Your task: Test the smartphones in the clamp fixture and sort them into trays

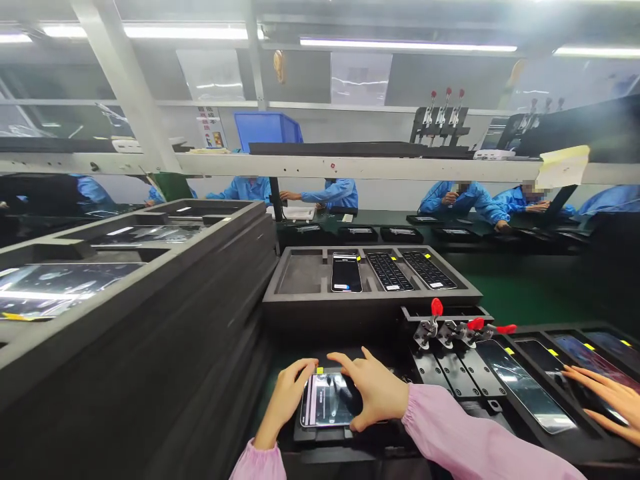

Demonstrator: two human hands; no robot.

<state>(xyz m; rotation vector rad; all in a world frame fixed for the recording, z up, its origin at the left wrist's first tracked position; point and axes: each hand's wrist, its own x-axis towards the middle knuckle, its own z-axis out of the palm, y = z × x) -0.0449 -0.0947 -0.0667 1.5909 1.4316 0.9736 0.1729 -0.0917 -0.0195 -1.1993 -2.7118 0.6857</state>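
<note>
A smartphone point(327, 401) with a lit screen and a yellow tag point(320, 370) on its far edge lies sideways at a black fixture point(320, 437) in front of me. At its far left corner, close to the tag, my left hand point(289, 393) has thumb and fingers drawn together on the phone's edge. My right hand point(377, 390) spans the phone's right end, its thumb at the near edge and its fingers at the far edge. The palm side and part of the phone's right end are hidden by this hand.
Behind the phone stands a grey foam tray point(300, 270) with several phones. Right of it are red-tipped toggle clamps point(450, 333). A co-worker's hand point(610, 400) reaches over another phone tray point(535, 427). Stacked foam trays point(200, 280) rise at left.
</note>
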